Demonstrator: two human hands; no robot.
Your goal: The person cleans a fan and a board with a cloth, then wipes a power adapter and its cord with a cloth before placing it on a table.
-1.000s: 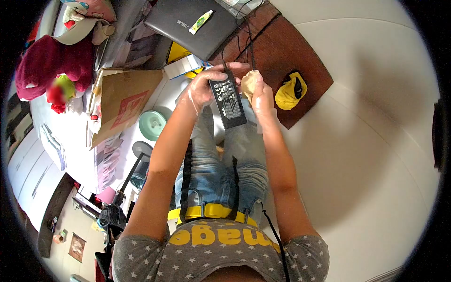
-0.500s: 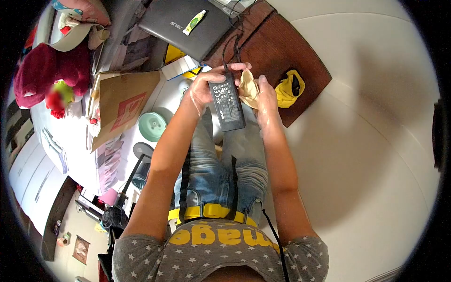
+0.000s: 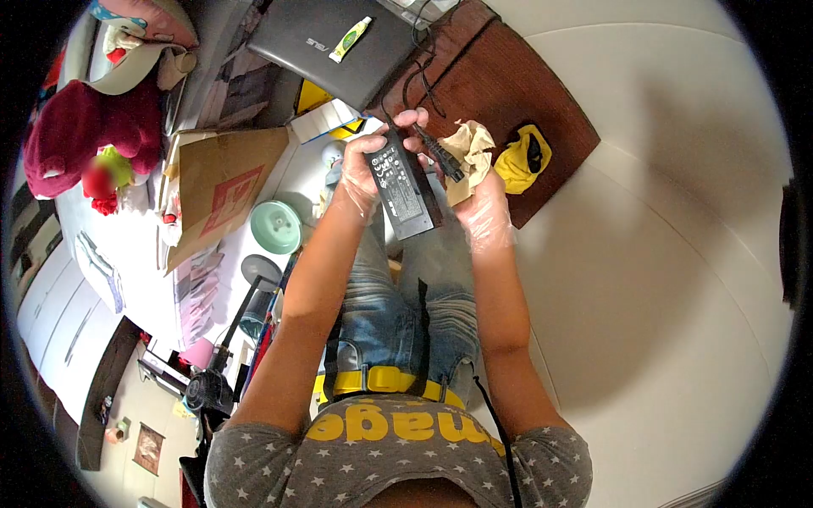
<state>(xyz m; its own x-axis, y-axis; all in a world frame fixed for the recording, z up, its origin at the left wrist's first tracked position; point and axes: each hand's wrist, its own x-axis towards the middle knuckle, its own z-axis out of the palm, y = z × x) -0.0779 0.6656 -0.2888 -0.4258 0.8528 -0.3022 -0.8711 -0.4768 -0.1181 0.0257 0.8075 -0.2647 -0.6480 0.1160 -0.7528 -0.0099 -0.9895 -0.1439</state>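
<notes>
My left hand (image 3: 362, 171), in a clear plastic glove, is wrapped round a black laptop power adapter (image 3: 401, 193) with white print on its label. A black cable plug (image 3: 444, 160) hangs from the fingertips of that hand, angled down toward the cloth. My right hand (image 3: 486, 205), also in a clear glove, is closed on a crumpled pale yellow cloth (image 3: 471, 152). The cloth lies close beside the plug; whether they touch, I cannot tell. Both hands are above my lap, near the edge of a dark brown wooden table (image 3: 517, 76).
On the table lie a closed black laptop (image 3: 334, 55) with a green-and-white tube (image 3: 351, 39) on its lid, black cables (image 3: 428, 80) and a yellow cloth item (image 3: 522, 162). A cardboard box (image 3: 224, 190) and a mint green bowl (image 3: 275, 227) stand to the left.
The plug now shows apart from the adapter, held in my left fingers. My right hand has turned, and the cloth is more crumpled and opened out. The adapter has tilted slightly.
</notes>
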